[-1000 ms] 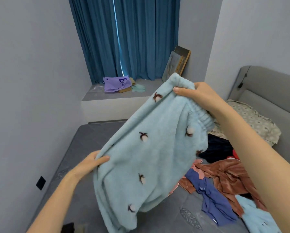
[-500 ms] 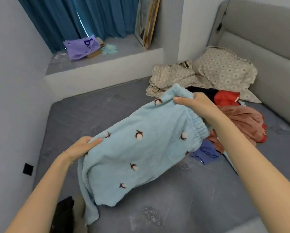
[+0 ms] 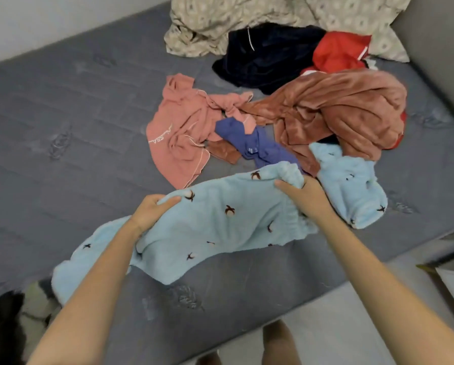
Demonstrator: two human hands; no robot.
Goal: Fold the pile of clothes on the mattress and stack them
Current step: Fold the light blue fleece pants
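A pair of light blue fleece trousers with small brown-and-white motifs stretches across the front of the grey mattress. My left hand grips their far edge at the left. My right hand grips the elastic waistband at the right. One trouser leg trails down to the lower left. Behind them lies the loose pile: a pink top, a purple garment, a brown fleece piece, a dark navy garment, a red one and a second light blue fleece piece.
A beige patterned pillow and bedding lie at the head of the mattress. A grey headboard rises at the right. A black-and-white object sits at the lower left corner. Pale floor shows beyond the mattress's near edge.
Both hands have brought the blue trousers down from chest height to the mattress, still gripping them. The view has tilted down from the curtain and window ledge to the bed.
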